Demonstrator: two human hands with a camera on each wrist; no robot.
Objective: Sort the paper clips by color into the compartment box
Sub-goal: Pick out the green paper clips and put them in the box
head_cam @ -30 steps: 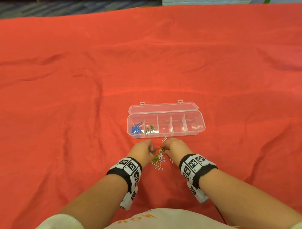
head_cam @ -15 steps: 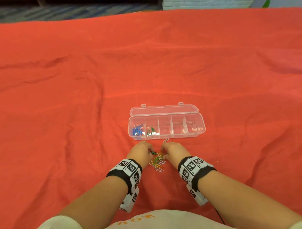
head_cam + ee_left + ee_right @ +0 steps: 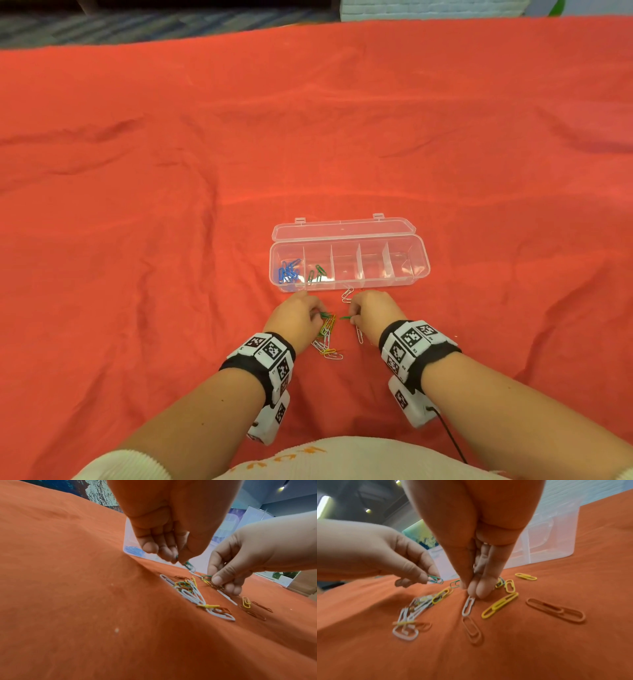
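Your left hand (image 3: 297,314) sits just below the box (image 3: 349,257) at center frame in the head view, fingers curled, pinching a green clip (image 3: 435,579) between thumb and fingertips just above the cloth (image 3: 137,240). Your right hand (image 3: 374,308) is beside it to the right, fingers pressed together and pointed down at the cloth; a second green clip (image 3: 345,317) pokes out at its fingertips, held there in a pinch. Between and below the two hands lies the pile (image 3: 327,339) of white, yellow, green and orange clips, with a white clip (image 3: 468,605) touching the right fingertips in the right wrist view. A further white clip (image 3: 347,295) lies just below the box front wall. The box stands open, lid folded back toward the top of the frame. Its leftmost compartment holds blue clips (image 3: 288,270); the next compartment holds green clips (image 3: 317,272). The remaining three compartments sit to the right of these.
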